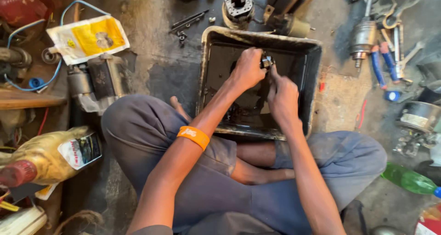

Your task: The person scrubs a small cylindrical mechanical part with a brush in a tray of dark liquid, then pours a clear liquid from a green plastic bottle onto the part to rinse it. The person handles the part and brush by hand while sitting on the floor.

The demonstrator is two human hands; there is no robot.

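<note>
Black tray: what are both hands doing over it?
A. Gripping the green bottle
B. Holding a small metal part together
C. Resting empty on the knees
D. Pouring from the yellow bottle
B: the left hand and right hand meet on a small metal part above the black tray.
</note>
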